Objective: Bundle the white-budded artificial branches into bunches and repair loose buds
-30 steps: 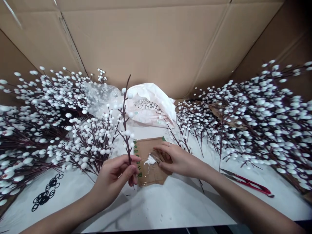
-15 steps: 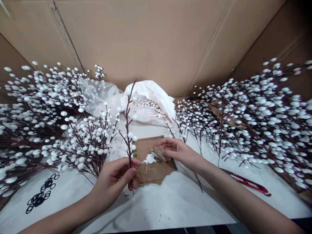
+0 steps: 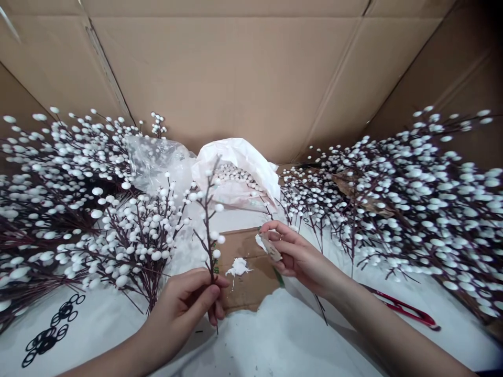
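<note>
My left hand (image 3: 196, 301) pinches the lower stem of a dark brown berry branch (image 3: 207, 220), held upright with a few white berries along its twigs. In my right hand (image 3: 293, 254) is a small flat scrap of cardboard (image 3: 271, 247), its left edge coated with white paste. Beneath both hands lies a brown cardboard piece (image 3: 251, 293) with green print. On it sits a blob of white paste (image 3: 238, 266), between the two hands and touched by neither.
Bunches of white-berry branches (image 3: 133, 230) stand on the left, with more branches (image 3: 393, 193) at right. Behind, a white bag (image 3: 243, 152) holds loose berries beside a clear plastic bag (image 3: 157, 162). Black rings (image 3: 47, 337) lie front left, red-handled snips (image 3: 412, 312) front right. Cardboard walls (image 3: 236, 78) surround the table.
My right hand has lifted the cardboard scrap off the paste and turned it, so white paste shows on its edge. My left hand still holds the branch. The view has tilted slightly up.
</note>
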The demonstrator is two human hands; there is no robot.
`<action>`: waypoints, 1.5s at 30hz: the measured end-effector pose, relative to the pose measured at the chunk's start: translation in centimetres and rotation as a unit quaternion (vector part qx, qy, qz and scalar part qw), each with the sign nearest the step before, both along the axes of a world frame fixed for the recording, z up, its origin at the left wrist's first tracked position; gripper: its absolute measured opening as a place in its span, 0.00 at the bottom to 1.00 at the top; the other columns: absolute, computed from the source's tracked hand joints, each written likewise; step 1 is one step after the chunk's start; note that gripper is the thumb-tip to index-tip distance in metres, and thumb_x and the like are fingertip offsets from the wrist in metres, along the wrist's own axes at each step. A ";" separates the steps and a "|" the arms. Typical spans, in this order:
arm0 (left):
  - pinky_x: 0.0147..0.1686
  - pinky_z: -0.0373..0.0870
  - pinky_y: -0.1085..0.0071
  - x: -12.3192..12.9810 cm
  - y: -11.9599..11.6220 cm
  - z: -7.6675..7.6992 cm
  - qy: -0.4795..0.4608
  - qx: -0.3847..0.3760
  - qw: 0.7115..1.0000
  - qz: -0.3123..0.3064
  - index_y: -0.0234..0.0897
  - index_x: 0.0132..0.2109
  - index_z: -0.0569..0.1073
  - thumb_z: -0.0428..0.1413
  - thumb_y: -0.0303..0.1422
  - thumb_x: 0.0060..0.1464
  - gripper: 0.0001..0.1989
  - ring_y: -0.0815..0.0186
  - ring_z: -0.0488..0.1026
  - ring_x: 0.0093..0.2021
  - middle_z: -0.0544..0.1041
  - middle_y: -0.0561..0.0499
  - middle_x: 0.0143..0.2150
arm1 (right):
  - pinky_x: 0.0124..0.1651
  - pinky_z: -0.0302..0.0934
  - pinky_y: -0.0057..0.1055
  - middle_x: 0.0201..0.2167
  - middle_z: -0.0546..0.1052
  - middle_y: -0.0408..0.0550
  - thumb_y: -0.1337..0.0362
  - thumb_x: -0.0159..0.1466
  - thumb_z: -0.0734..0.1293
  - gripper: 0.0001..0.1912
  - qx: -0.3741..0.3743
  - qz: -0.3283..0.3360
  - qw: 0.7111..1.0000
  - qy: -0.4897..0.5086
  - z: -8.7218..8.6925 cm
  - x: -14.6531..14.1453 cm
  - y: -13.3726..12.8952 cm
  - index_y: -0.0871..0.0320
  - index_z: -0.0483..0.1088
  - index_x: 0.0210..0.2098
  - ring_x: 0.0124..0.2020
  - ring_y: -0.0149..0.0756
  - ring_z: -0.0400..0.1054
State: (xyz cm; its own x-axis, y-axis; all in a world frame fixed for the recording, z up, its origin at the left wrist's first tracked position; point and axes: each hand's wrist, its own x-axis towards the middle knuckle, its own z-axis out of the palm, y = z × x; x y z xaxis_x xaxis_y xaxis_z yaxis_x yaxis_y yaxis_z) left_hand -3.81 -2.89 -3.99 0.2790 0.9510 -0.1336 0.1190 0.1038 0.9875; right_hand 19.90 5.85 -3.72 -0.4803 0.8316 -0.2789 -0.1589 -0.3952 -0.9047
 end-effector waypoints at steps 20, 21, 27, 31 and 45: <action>0.28 0.69 0.72 0.3 0.1 0.0 0.010 -0.027 1.000 -0.002 0.36 0.37 0.75 0.51 0.42 0.59 0.14 0.67 0.72 0.25 0.76 0.50 0.26 | 0.22 0.37 0.25 0.25 0.66 0.42 0.57 0.54 0.68 0.12 -0.148 -0.041 0.981 0.121 0.4 0.2 0.2 0.59 0.66 0.32 0.19 0.24 0.50; 0.28 0.69 0.72 0.3 0.1 -0.1 0.010 -0.028 1.000 -0.002 0.36 0.38 0.75 0.51 0.42 0.59 0.14 0.67 0.72 0.25 0.76 0.50 0.26 | 0.22 0.38 0.25 0.25 0.65 0.42 0.56 0.54 0.68 0.13 -0.155 -0.035 0.978 0.136 0.5 0.2 0.2 0.59 0.65 0.31 0.19 0.24 0.50; 0.27 0.68 0.73 0.0 -0.1 -0.6 -0.001 -0.043 0.999 -0.010 0.35 0.39 0.75 0.51 0.43 0.59 0.16 0.67 0.72 0.24 0.76 0.49 0.26 | 0.22 0.40 0.25 0.23 0.60 0.40 0.64 0.51 0.68 0.09 -0.169 -0.010 0.966 0.197 0.5 0.2 0.0 0.59 0.63 0.26 0.20 0.24 0.45; 0.23 0.68 0.73 0.2 -0.1 -0.7 -0.037 -0.076 0.996 -0.003 0.35 0.40 0.74 0.53 0.44 0.58 0.16 0.67 0.73 0.23 0.75 0.50 0.25 | 0.23 0.45 0.23 0.26 0.63 0.41 0.66 0.51 0.70 0.08 -0.137 -0.031 0.974 0.176 0.3 0.0 -0.1 0.59 0.67 0.30 0.21 0.23 0.47; 0.16 0.67 0.74 0.8 -0.3 -0.2 -0.115 -0.154 0.981 0.035 0.36 0.36 0.74 0.58 0.46 0.52 0.16 0.66 0.74 0.20 0.73 0.53 0.23 | 0.25 0.56 0.25 0.28 0.69 0.40 0.59 0.55 0.74 0.17 0.044 0.004 0.997 0.068 -0.4 -1.7 -2.6 0.54 0.67 0.40 0.22 0.25 0.63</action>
